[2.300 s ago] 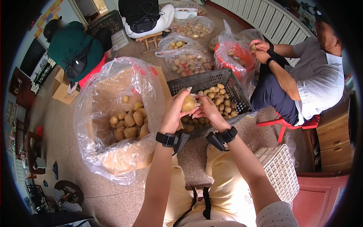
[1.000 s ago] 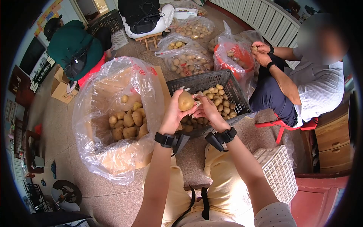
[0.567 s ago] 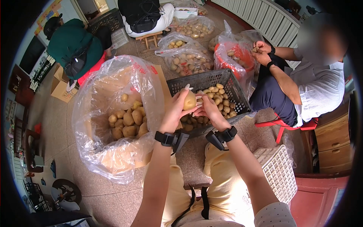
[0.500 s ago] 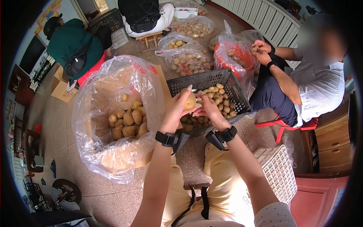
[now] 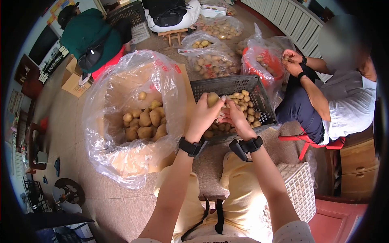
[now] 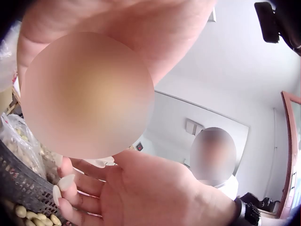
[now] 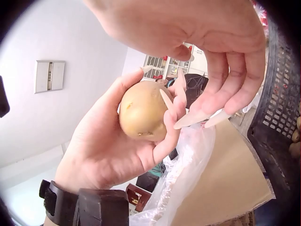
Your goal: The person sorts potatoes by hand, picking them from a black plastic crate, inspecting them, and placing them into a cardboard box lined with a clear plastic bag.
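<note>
My left hand [image 5: 204,117] grips a large yellow-brown potato [image 5: 212,99] above the near left part of a black plastic crate [image 5: 227,83]. Thumb and fingers wrap its sides in the right wrist view, where the potato [image 7: 142,112] shows smooth skin with small marks. My right hand [image 5: 240,120] is close beside it, long-nailed fingers loosely bent and holding nothing. A blurred disc covers the left hand's grasp in the left wrist view; the right palm [image 6: 146,188] shows below. Small potatoes [image 5: 248,108] lie in the crate.
Left of the crate stands a carton lined with clear plastic [image 5: 95,133], holding larger potatoes [image 5: 145,119]. Bagged potatoes [image 5: 214,65] and a red bucket [image 5: 263,71] are beyond. A seated person [image 5: 344,101] is at right, a white basket [image 5: 298,186] near my leg.
My left hand has turned, moving the potato farther away so that less of it shows in the head view. The head view has shifted, so the surroundings appear further right and slightly higher.
</note>
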